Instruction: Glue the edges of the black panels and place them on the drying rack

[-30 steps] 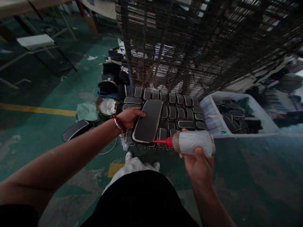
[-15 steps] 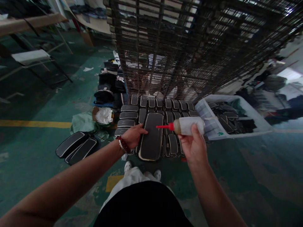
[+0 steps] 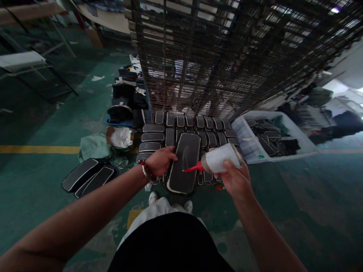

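Observation:
My left hand grips the left edge of a long black rounded panel with a pale rim, held flat in front of me. A faint pale streak runs down the panel's upper face. My right hand is wrapped round a white squeeze bottle with a red nozzle. The nozzle tip rests on the middle of the panel. Below both hands lies a pallet of several small black panels laid in rows.
A tall wire rack rises just behind the panels. A white tub with more black pieces sits to the right. Two long panels lie on the green floor at left, near a bag-lined box and stacked black pieces.
The bottle tilted down and its nozzle moved from the panel's top to its middle, leaving a pale streak. One second ago the nozzle was at the panel's lower end.

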`<state>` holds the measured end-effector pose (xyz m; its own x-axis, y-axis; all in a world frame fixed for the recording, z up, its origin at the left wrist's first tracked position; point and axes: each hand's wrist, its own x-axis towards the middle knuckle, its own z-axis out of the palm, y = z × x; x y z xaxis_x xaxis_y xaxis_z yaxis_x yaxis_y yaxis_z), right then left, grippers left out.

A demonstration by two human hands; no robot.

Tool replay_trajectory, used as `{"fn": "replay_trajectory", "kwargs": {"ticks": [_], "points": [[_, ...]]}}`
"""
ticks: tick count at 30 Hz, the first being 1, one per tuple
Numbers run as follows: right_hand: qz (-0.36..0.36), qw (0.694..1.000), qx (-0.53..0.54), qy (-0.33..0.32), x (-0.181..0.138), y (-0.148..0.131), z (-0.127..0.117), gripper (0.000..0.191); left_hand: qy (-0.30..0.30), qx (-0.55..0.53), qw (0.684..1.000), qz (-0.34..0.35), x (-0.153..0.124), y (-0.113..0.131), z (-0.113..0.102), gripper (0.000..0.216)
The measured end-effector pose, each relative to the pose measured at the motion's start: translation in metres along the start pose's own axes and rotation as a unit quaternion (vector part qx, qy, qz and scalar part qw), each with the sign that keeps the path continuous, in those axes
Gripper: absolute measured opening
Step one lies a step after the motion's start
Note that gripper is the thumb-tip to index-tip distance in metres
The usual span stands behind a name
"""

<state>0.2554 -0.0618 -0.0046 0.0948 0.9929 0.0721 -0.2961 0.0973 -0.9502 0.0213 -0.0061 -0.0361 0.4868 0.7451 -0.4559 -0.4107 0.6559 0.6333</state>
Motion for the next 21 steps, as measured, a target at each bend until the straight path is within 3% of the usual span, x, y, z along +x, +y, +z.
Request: {"fn": "replay_trajectory", "kwargs": {"ticks": [5, 8, 10, 13, 16, 18, 21], "points": [[-0.105, 0.993, -0.026, 0.048, 0.022, -0.008, 0.009, 0.045, -0.023, 0.008, 0.999, -0.025, -0.005, 0.015, -0.008, 0.042], [-0.126, 0.989, -0.043, 0.064, 0.022, 0.000, 0.019, 0.053, -0.029, 0.012, 0.999, -0.037, -0.003, 0.023, -0.017, 0.041], [-0.097, 0.993, -0.026, 0.068, 0.013, 0.012, 0.025, 0.055, -0.026, 0.019, 0.999, -0.040, 0.001, 0.027, -0.025, 0.041], [0.046, 0.991, 0.062, 0.111, -0.002, 0.036, 0.026, 0.043, -0.022, 0.023, 0.999, -0.036, 0.016, 0.027, -0.038, 0.041], [0.170, 0.952, 0.177, 0.182, -0.008, 0.050, 0.012, 0.040, -0.017, 0.020, 0.999, -0.039, 0.042, 0.019, -0.055, 0.043], [0.153, 0.941, 0.210, 0.218, -0.006, 0.046, -0.007, 0.042, 0.010, 0.023, 0.999, -0.037, 0.065, 0.009, -0.070, 0.042], [0.074, 0.929, 0.210, 0.297, -0.005, 0.024, -0.053, 0.041, 0.094, 0.053, 0.994, -0.010, 0.103, -0.013, -0.095, 0.040]]}}
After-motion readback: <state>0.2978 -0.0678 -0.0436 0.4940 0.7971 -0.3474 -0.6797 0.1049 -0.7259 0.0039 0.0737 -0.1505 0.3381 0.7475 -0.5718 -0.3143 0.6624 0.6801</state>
